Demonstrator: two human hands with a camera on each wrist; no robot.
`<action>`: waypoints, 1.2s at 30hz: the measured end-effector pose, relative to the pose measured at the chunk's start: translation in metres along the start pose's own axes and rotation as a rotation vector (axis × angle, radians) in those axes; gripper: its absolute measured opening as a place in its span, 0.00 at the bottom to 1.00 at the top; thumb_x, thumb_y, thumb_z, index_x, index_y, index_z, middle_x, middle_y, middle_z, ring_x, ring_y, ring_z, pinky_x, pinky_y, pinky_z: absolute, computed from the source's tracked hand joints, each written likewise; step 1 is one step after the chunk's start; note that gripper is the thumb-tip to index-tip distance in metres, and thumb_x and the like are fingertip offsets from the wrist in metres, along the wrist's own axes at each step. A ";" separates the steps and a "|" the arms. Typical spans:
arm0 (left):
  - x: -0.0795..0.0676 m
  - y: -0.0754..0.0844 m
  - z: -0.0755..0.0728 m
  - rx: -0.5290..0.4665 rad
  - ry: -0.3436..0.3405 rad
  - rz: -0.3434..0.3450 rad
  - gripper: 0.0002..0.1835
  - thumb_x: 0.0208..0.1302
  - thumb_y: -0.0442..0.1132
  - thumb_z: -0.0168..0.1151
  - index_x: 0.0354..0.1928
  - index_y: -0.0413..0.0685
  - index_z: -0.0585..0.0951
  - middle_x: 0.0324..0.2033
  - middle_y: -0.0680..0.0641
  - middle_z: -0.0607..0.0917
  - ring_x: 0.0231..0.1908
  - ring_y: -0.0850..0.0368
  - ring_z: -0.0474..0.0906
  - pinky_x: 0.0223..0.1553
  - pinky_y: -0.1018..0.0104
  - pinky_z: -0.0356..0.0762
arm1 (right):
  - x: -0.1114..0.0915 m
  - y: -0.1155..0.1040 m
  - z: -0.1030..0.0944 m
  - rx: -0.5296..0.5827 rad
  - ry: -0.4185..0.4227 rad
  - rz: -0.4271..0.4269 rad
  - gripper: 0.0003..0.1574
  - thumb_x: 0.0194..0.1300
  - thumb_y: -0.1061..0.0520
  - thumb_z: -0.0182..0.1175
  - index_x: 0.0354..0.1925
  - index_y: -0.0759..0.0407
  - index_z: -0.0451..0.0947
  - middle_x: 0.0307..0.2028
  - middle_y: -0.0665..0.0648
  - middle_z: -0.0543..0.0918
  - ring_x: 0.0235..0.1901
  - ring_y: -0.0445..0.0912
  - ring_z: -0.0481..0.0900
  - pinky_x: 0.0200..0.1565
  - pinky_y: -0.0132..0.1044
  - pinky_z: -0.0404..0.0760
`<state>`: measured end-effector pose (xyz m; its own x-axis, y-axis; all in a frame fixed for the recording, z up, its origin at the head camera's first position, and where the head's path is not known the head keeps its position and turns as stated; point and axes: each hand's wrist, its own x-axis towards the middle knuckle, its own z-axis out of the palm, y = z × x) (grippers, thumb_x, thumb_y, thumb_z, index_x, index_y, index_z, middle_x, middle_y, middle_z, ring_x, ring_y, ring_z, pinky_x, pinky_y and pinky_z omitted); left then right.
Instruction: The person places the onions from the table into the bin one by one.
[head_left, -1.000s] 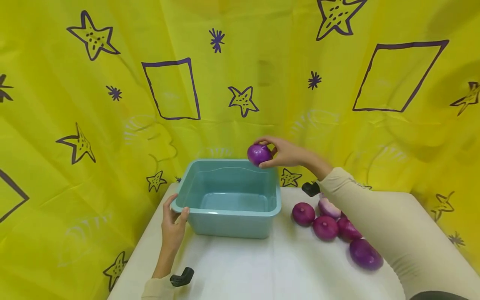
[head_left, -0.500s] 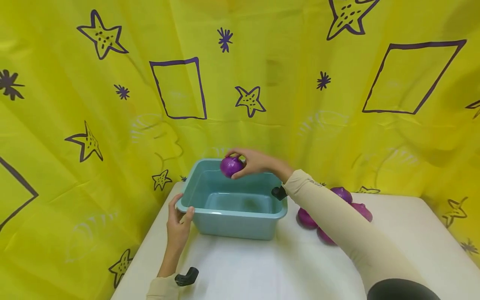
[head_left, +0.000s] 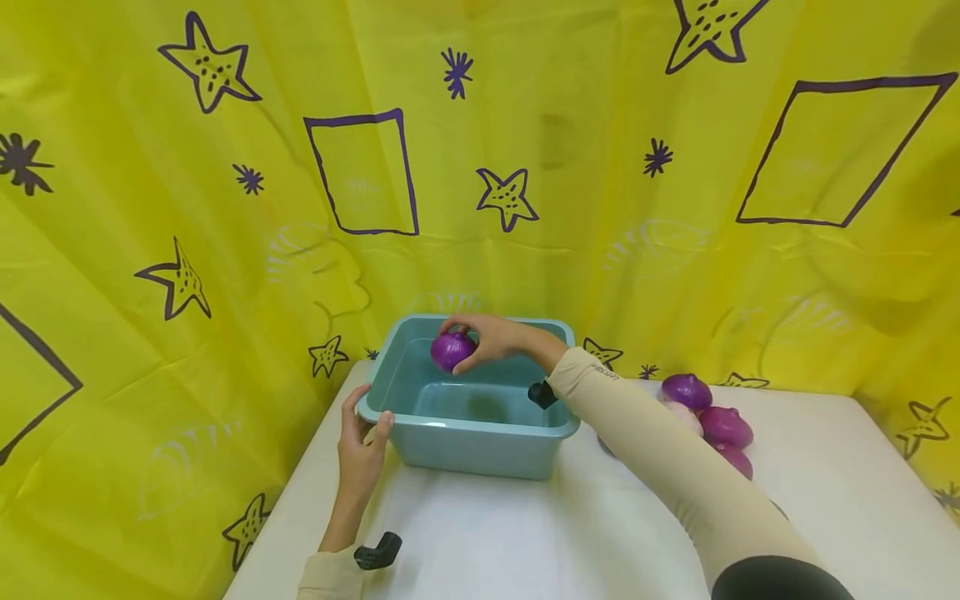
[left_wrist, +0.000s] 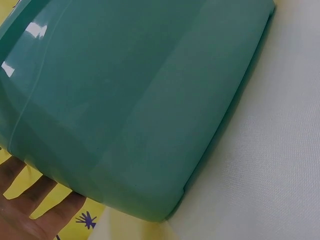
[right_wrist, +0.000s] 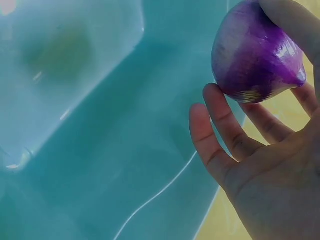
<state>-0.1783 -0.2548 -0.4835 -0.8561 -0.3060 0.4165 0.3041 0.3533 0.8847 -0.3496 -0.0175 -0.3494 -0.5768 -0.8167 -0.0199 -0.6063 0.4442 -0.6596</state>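
Note:
My right hand (head_left: 491,340) grips a shiny purple onion (head_left: 452,352) between thumb and fingers, over the inside of a teal plastic tub (head_left: 480,451). The right wrist view shows the onion (right_wrist: 257,55) pinched by the thumb and some fingers, while two other fingers stand apart from the tub's wall behind. At the tub's front left corner, my left hand (head_left: 362,454) holds the rim, thumb in front and fingers along the left side. In the left wrist view the fingers (left_wrist: 59,215) lie at the tub's edge. Part of the tub's right side is behind my right arm.
Several more onions (head_left: 726,427) lie on the white table (head_left: 480,542) right of the tub, partly hidden by my right sleeve (head_left: 660,458). A yellow curtain (head_left: 570,275) with drawn stars hangs close behind the tub.
My right hand has carried the onion left and down, from above the tub's back right corner to inside the tub's opening. The left hand keeps its hold on the rim.

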 end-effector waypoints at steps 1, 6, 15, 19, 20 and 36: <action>0.000 0.000 0.000 -0.003 0.000 0.000 0.30 0.74 0.38 0.59 0.74 0.54 0.63 0.71 0.36 0.70 0.65 0.30 0.72 0.60 0.33 0.71 | 0.000 0.000 0.000 0.005 -0.001 0.002 0.44 0.58 0.52 0.77 0.68 0.52 0.69 0.61 0.63 0.75 0.60 0.57 0.74 0.58 0.43 0.80; 0.001 0.001 -0.001 -0.009 -0.010 -0.001 0.30 0.75 0.39 0.58 0.75 0.55 0.62 0.72 0.37 0.69 0.66 0.30 0.71 0.61 0.33 0.71 | 0.001 0.002 0.001 0.006 -0.006 0.019 0.44 0.58 0.52 0.77 0.69 0.52 0.68 0.61 0.63 0.75 0.60 0.57 0.74 0.59 0.44 0.79; 0.001 0.003 0.001 -0.004 -0.020 -0.019 0.30 0.75 0.41 0.58 0.75 0.56 0.61 0.74 0.38 0.67 0.67 0.30 0.69 0.60 0.36 0.72 | -0.007 0.001 -0.003 -0.015 -0.033 0.047 0.55 0.60 0.48 0.76 0.77 0.53 0.59 0.75 0.62 0.64 0.74 0.60 0.62 0.69 0.60 0.66; 0.000 0.004 0.000 -0.005 -0.026 -0.037 0.31 0.76 0.41 0.58 0.75 0.57 0.61 0.74 0.38 0.67 0.67 0.30 0.70 0.59 0.36 0.73 | -0.009 0.000 -0.005 -0.021 -0.035 0.026 0.56 0.60 0.48 0.75 0.78 0.54 0.58 0.76 0.61 0.63 0.75 0.61 0.60 0.70 0.59 0.65; -0.001 0.004 0.000 -0.002 -0.028 -0.041 0.31 0.76 0.41 0.58 0.75 0.58 0.60 0.74 0.38 0.67 0.67 0.30 0.70 0.59 0.36 0.73 | -0.010 -0.001 -0.005 -0.020 -0.036 0.021 0.56 0.60 0.48 0.75 0.78 0.55 0.58 0.76 0.61 0.62 0.75 0.61 0.60 0.70 0.59 0.65; -0.002 0.009 -0.005 0.006 -0.078 0.021 0.33 0.76 0.37 0.57 0.77 0.54 0.58 0.75 0.39 0.65 0.69 0.30 0.67 0.64 0.34 0.67 | -0.087 -0.011 -0.042 -0.002 0.087 -0.043 0.55 0.60 0.53 0.76 0.78 0.53 0.59 0.75 0.60 0.64 0.63 0.64 0.74 0.59 0.56 0.78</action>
<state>-0.1714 -0.2556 -0.4750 -0.8797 -0.2286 0.4171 0.3199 0.3645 0.8745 -0.3157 0.0645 -0.3091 -0.5956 -0.7998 0.0742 -0.6325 0.4100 -0.6571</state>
